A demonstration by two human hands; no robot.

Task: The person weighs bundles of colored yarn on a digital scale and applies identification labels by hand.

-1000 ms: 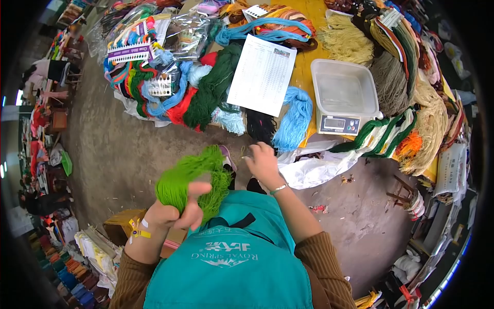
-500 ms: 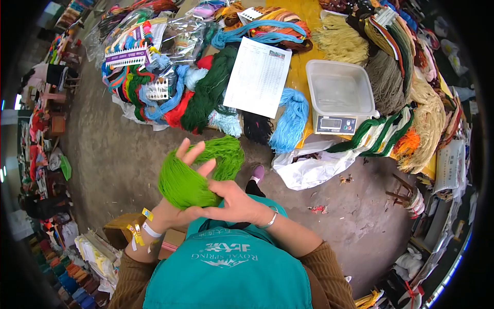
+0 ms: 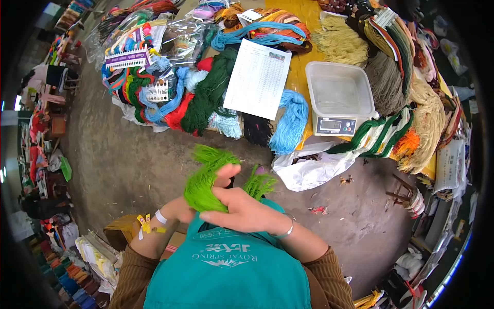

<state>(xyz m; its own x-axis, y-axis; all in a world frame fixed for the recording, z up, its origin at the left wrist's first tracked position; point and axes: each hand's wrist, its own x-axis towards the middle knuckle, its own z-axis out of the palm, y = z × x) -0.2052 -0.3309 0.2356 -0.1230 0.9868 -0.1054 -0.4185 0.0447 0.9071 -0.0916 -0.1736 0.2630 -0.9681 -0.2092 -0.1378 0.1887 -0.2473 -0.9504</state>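
A bright green thread skein (image 3: 201, 189) is bunched between my two hands above the apron. My left hand (image 3: 180, 210), with white and yellow tags stuck round its wrist, holds it from behind; most of that palm is hidden. Fingertips show past the skein's right side. My right hand (image 3: 239, 210), wearing a bracelet, closes over the lower part of the skein with its thumb below. Loose green strands (image 3: 260, 184) hang out to the right, over a shoe. The teal apron (image 3: 226, 278) lies below both hands.
Ahead is a table piled with thread: dark green skein (image 3: 213, 90), light blue skein (image 3: 289, 126) and beige skein (image 3: 342, 38). A printed sheet (image 3: 257, 80) lies among them. A scale (image 3: 334, 125) carries a plastic tub (image 3: 340, 90). A small stool (image 3: 404, 195) stands right.
The green skein has been bunched up smaller, and its loop has swung to the right. My right hand has moved up and right over it, while the left has turned behind it.
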